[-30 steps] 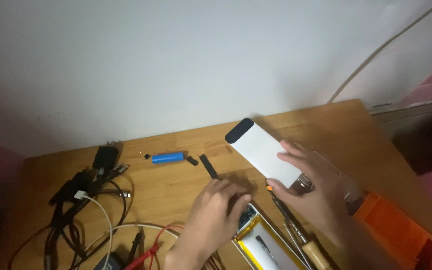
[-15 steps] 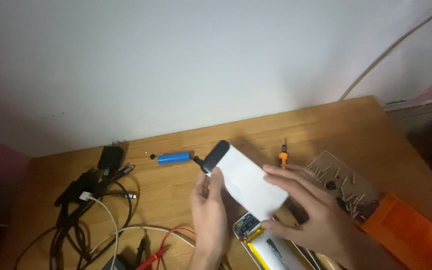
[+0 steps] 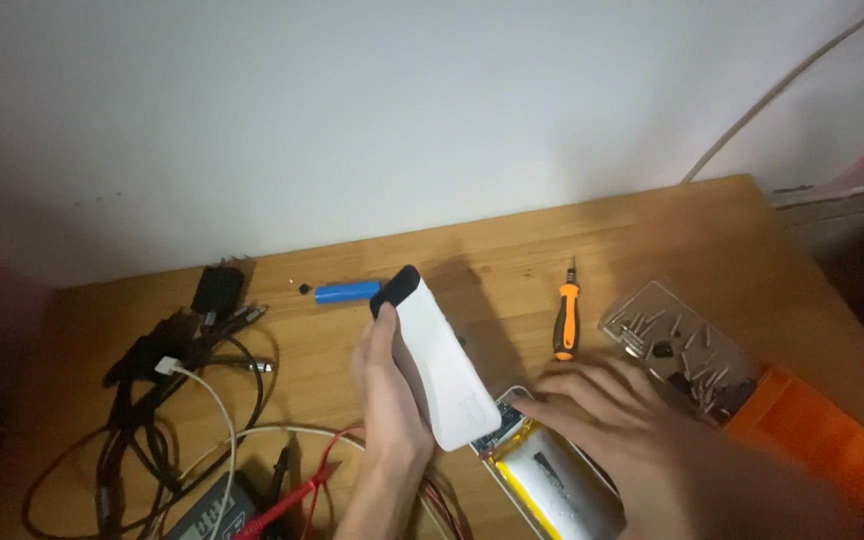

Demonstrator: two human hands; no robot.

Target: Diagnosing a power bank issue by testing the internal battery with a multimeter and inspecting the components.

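My left hand [image 3: 390, 405] holds a white power-bank shell [image 3: 444, 365] with a black end cap, tilted up off the wooden table [image 3: 652, 230]. My right hand [image 3: 617, 410] is spread flat, fingers apart, resting over a silver battery pouch with yellow tape [image 3: 552, 480] and a small circuit board at its upper end. A blue cylindrical cell [image 3: 344, 292] lies just behind the shell. An orange-handled screwdriver [image 3: 565, 318] lies to the right of the shell, apart from both hands.
A clear bit case [image 3: 677, 345] with several metal bits sits at the right, next to an orange box [image 3: 822, 435]. Black and white cables and a black plug [image 3: 192, 340] are tangled at the left. Red probe leads [image 3: 302, 490] lie near the front edge.
The white shell passed from my right hand to my left hand and moved left. My right hand dropped onto the battery pouch. The screwdriver and bit case came into view.
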